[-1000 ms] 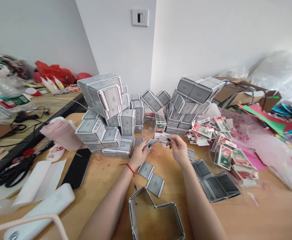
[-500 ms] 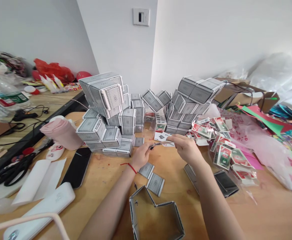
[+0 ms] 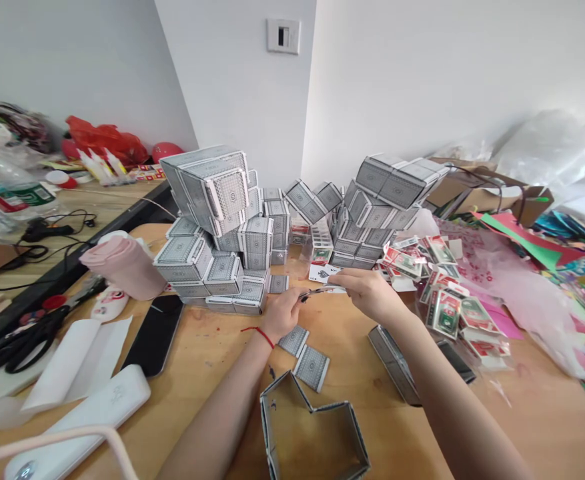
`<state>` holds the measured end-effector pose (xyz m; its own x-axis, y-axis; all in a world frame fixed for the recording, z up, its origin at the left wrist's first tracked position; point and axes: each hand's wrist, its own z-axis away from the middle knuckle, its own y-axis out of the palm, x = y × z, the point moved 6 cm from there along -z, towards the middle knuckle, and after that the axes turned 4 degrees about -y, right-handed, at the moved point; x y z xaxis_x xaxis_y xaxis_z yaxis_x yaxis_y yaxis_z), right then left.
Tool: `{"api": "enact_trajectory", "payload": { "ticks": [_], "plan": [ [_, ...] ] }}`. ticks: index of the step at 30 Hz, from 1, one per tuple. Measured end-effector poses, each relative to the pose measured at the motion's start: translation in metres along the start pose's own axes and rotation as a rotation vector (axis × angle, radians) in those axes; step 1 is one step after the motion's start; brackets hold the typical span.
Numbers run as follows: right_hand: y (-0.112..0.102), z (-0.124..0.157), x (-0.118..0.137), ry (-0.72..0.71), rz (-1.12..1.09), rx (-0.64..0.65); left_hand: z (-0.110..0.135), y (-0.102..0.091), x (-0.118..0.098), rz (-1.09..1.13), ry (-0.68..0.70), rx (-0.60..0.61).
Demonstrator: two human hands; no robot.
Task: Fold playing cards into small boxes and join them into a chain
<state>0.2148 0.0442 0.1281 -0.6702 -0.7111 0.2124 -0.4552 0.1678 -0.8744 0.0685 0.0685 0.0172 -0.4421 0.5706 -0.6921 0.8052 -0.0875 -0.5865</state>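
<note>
Between my two hands a playing card (image 3: 318, 291) is seen nearly edge-on. My left hand (image 3: 280, 313), with a red string at the wrist, pinches its near left end. The fingers of my right hand (image 3: 372, 293) are closed on its other end. Just beyond lies an ace of spades (image 3: 321, 273), face up. Below my left hand two patterned grey cards (image 3: 312, 368) lie on the wooden table. Closer to me stands an open, notched frame (image 3: 272, 420) folded from cards. A card-covered block (image 3: 391, 360) lies beside my right forearm, which partly hides it.
Stacks of grey card-covered boxes rise at the back left (image 3: 227, 193) and back right (image 3: 392, 183). Red and green card packs (image 3: 445, 313) pile up at right. At left are a phone (image 3: 155, 337), a white power bank (image 3: 87, 420), scissors (image 3: 37, 340) and a pink cloth roll (image 3: 122, 263).
My right wrist and forearm have swung outward to the right, uncovering more of the card-covered block. My left hand and the held card have barely moved.
</note>
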Motion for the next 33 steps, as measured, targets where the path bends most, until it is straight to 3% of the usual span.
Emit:
{"api": "enact_trajectory", "payload": {
  "ticks": [17,33],
  "plan": [
    [0.004,-0.01,0.006,-0.062,-0.025,0.027,0.005,0.005,0.007,0.018,-0.06,0.003],
    [0.02,-0.016,0.006,-0.019,-0.027,0.094,0.009,0.004,0.01,0.069,-0.115,-0.019]
  ]
}}
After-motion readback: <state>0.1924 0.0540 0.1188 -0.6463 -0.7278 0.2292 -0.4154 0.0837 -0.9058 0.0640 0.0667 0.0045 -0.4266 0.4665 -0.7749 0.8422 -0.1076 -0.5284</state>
